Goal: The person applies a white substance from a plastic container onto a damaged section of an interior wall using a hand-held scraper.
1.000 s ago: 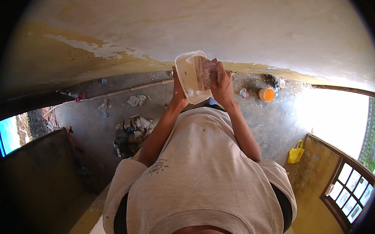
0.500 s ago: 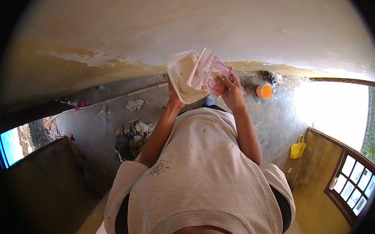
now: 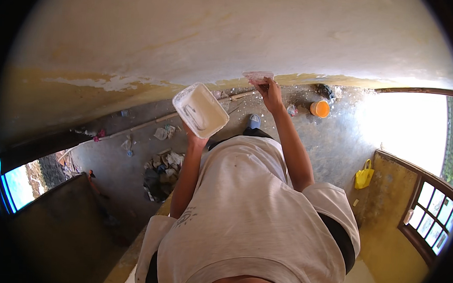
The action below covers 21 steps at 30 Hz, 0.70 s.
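Observation:
My left hand [image 3: 194, 139] is closed on the underside of a rectangular white plastic tub [image 3: 216, 128], which is tilted so its inside shows. Whitish paste [image 3: 202, 106] coats the bottom, with a curved darker streak through it. Up and to the right, my right hand [image 3: 270, 95] grips a flat pink putty spreader [image 3: 258, 76] smeared with white. The spreader is now seen nearly edge-on, close to the wall [image 3: 231, 35]; whether it touches the surface I cannot tell. Whitish coating covers much of this wall, and a yellow band [image 3: 133, 87] shows along its lower part.
On the floor to the right stands an orange bucket [image 3: 320, 109], with a dark bag [image 3: 323, 91] beyond it. A heap of rubbish [image 3: 163, 174] lies left of me, near a long pole [image 3: 151, 119]. A yellow bag [image 3: 364, 176] is by the right-hand wall.
The spreader has left the tub and moved up to the wall, turning from face-on to nearly edge-on. My left hand has drawn the tub down and left.

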### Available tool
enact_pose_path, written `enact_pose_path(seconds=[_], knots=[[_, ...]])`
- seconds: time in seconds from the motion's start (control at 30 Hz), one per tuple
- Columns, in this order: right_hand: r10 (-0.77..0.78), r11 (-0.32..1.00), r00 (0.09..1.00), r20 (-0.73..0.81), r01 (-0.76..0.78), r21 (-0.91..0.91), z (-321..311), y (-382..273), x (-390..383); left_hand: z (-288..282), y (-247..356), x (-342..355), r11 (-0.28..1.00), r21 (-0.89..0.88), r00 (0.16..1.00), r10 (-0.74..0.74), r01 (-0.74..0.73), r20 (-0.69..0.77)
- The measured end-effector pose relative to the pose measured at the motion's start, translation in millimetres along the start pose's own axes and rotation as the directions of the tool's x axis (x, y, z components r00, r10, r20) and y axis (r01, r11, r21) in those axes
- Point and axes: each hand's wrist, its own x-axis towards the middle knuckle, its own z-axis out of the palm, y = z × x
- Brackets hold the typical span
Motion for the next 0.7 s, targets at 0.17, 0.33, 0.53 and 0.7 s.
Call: enact_pose_path(seconds=[0.17,0.33,0.53,0.7], knots=[[-0.121,0.978,0.991,-0.057,0.129,0.161,10.9,-52.0,62.6,-3.3,11.0,0.9,0.998,0.067,1.0,-0.004,0.004,-0.002],[-0.111,0.93,0.991,-0.08,0.132,0.344,41.5,-102.4,6.1,-1.6,14.5,-4.3,0.999,0.03,0.999,-0.01,0.011,-0.036],[-0.008,0.993,0.993,-0.116,0.021,0.113,-22.3,-23.8,-4.2,5.3,9.1,-3.3,1.0,0.0,0.998,-0.021,0.021,-0.06],[0.148,0.988,0.988,-0.031,-0.15,-0.042,-21.8,13.7,22.5,-0.7,10.3,-0.6,1.0,0.007,0.999,-0.026,0.026,-0.03]])
